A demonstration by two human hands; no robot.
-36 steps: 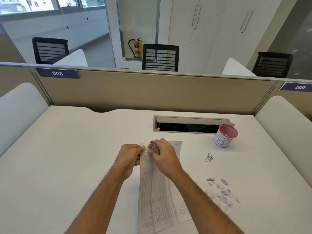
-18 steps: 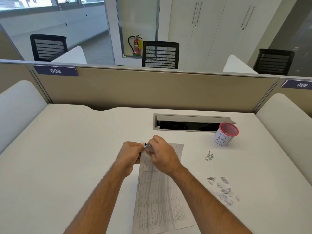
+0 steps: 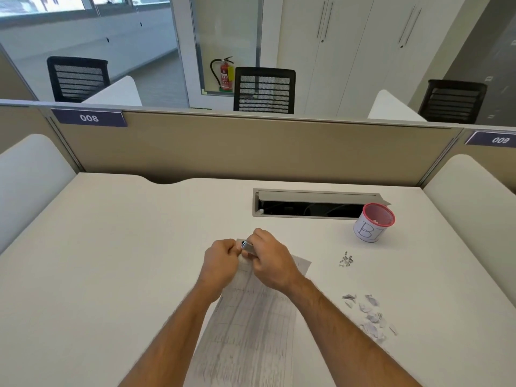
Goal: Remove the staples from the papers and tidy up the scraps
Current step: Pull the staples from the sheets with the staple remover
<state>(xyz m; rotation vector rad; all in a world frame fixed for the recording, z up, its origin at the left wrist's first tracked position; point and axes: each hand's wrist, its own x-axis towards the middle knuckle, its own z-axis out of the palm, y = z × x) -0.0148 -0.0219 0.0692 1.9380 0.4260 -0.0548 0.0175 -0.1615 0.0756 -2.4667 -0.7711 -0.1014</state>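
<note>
A printed sheet of paper [image 3: 251, 325] lies lengthwise on the white desk [image 3: 111, 261] in front of me. My left hand [image 3: 220, 261] pinches its top left corner. My right hand [image 3: 270, 261] is closed around a small metal staple remover [image 3: 248, 245], whose tip sits at that same corner. The two hands touch there and hide the corner itself. A small heap of removed staples [image 3: 345, 259] lies to the right of the sheet. Nearer to me on the right is a scatter of torn paper scraps [image 3: 368, 317].
A white cup with a red rim [image 3: 372, 223] stands at the right end of the open cable slot [image 3: 312, 205]. A beige partition [image 3: 251, 146] closes the far edge of the desk. White side panels flank the desk left and right.
Both hands have shifted slightly away from me along the desk, and the remover's tip has moved left onto the corner. The lower end of the sheet has swung a little to the left.
</note>
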